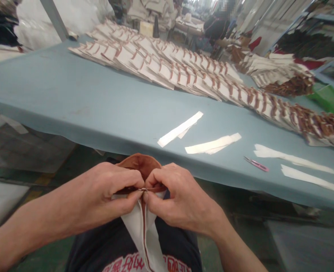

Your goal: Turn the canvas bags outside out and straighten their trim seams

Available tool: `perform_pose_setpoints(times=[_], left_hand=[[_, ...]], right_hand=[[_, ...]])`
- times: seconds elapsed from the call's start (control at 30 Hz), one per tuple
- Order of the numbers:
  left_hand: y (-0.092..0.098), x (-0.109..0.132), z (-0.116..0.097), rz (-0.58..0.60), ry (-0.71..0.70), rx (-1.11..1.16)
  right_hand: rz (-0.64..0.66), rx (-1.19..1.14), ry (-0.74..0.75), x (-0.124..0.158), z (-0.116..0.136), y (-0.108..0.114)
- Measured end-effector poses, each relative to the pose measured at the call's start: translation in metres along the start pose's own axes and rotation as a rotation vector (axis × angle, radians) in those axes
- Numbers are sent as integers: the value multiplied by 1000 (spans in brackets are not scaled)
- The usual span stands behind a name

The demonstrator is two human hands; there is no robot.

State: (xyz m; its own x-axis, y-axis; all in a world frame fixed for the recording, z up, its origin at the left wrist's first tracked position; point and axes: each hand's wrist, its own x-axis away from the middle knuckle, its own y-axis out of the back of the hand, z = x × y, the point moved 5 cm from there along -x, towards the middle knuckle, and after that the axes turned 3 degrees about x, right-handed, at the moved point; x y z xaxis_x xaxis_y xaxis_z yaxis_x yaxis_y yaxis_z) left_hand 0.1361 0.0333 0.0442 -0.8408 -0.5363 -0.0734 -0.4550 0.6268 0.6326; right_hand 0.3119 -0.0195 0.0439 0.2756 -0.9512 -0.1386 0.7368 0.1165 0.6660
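Note:
A white fabric piece (152, 236) with a brown band (140, 160) hangs in front of my body, below the table edge. My left hand (117, 189) pinches its brown edge between thumb and forefinger. From the other side, my right hand (169, 192) pinches the same edge, and the fingertips of both hands nearly meet. A small metallic-looking piece shows between the fingertips, too small to make out. Below them a brown-edged seam runs down the white fabric.
On the blue table (70, 105) lie white strips (180, 128), pink thread snips (257, 164) and long rows of white-and-brown fabric pieces (167, 68). More stacked pieces (280, 73) stand at the back right. A person (216, 26) is in the background.

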Motion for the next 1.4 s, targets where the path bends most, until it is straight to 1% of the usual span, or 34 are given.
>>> perform_pose_setpoints(times=[0.07, 0.17, 0.3, 0.37, 0.47, 0.57, 0.63, 0.73, 0.77, 0.8, 0.87, 0.93, 1.07, 1.2, 1.3, 1.4], left_hand=[[-1, -1, -2, 26, -2, 28], [0, -2, 0, 47, 74, 64], [0, -7, 2, 110, 139, 97], [0, -11, 5, 108, 145, 120], [-1, -9, 13, 15, 193, 140], [-4, 3, 22, -151, 240, 149], [-8, 13, 25, -241, 258, 160], [-15, 24, 25, -355, 255, 171], [-18, 26, 24, -400, 248, 167], [-20, 28, 25, -446, 245, 163], [-26, 30, 28, -512, 255, 160], [-34, 32, 34, -532, 284, 183], [-50, 32, 47, -497, 353, 297], [-54, 28, 49, -527, 445, 401], [-55, 24, 51, -534, 504, 456], [-64, 27, 65, -514, 571, 508]], right_hand=[[-12, 44, 41, 0, 1, 1], [-12, 108, 79, -1, 2, 0], [38, 147, 125, -8, 1, 2], [51, 132, 143, -13, 0, 4], [-10, 67, 113, -19, -2, 5], [-108, 43, 1, -18, -4, -3], [-199, 14, -59, -13, -4, -11], [-373, -51, -84, -4, 1, -19], [-397, -68, -107, -2, 1, -21], [-390, -86, -147, -1, 1, -25], [-316, -141, -246, 0, -4, -33], [-252, -201, -313, 1, -9, -41], [-224, -256, -359, 6, -19, -57], [-233, -358, -413, 10, -29, -67], [-238, -410, -417, 14, -33, -70], [-280, -356, -432, 21, -36, -78]])
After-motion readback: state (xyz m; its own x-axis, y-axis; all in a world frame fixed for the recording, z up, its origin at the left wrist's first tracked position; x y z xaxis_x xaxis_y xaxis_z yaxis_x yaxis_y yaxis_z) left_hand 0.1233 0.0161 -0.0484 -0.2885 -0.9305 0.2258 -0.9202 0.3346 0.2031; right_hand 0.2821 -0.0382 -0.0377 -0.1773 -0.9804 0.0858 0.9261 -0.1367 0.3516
